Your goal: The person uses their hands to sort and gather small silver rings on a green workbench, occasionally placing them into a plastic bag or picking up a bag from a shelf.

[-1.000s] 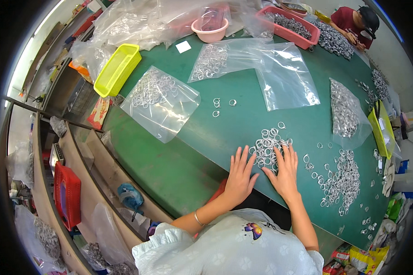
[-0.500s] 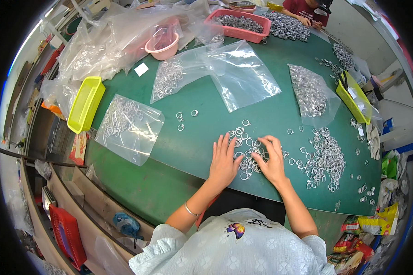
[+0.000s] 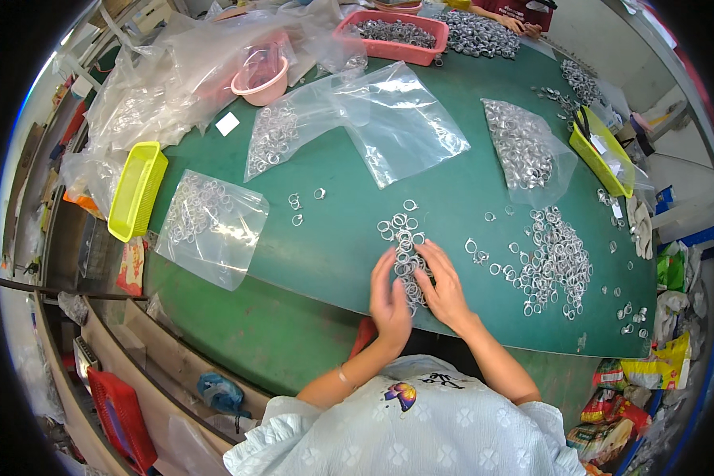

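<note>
A narrow heap of small silver metal rings (image 3: 406, 255) lies near the table's front edge, between my two hands. My left hand (image 3: 389, 303) curves along the heap's left side, fingers stretched out and touching the rings. On the right side my right hand (image 3: 446, 292) rests against the same rings, its fingers extended and slightly bent. Neither hand grasps a ring that I can make out; the palms partly hide the near end of the heap. A larger pile of similar rings (image 3: 559, 262) is spread to the right, with a few loose ones between.
On the green table (image 3: 333, 254) lie clear bags of rings (image 3: 200, 208) and a fuller bag (image 3: 522, 147). Yellow baskets (image 3: 137, 190) stand at both sides. A pink tray (image 3: 393, 49) of dark metal parts sits at the back, where a co-worker's hands (image 3: 520, 25) show.
Both hands have come closer together, squeezing the spread rings into a narrower heap. My left hand has turned more side-on. The whole view has shifted slightly.
</note>
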The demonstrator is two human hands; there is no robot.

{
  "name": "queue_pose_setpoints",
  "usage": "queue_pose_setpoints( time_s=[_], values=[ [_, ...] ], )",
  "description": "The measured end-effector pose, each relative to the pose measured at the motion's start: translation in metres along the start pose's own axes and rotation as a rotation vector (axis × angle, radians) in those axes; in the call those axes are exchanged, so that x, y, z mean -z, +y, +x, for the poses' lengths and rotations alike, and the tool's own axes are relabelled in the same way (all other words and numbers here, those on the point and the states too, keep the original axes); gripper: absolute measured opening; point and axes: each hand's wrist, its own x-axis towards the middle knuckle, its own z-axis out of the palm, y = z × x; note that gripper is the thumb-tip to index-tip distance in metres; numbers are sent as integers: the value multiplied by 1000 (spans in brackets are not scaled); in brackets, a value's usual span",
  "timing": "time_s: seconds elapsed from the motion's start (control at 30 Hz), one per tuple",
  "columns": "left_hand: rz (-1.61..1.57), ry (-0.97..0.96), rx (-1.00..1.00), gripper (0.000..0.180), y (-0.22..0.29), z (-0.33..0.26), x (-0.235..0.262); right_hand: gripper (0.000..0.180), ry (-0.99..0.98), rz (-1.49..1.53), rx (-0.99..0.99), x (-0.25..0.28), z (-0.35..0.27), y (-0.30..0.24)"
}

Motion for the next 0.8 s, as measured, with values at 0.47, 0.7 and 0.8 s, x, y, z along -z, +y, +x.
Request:
queue_pose_setpoints(
  time_s=[0.47, 0.7, 0.8],
  values=[
    [-1371, -589, 1508, 70, -34, -31, 76, 61, -250, -351, 186, 12, -17, -16],
    [-1542, -594, 1430, 60, -49, -31, 69, 55, -302, -268, 210, 10, -44, -21],
    [-1569, -436, 1506, 55, -60, -39, 74, 54, -351, -207, 236, 11, -57, -27]
  ],
)
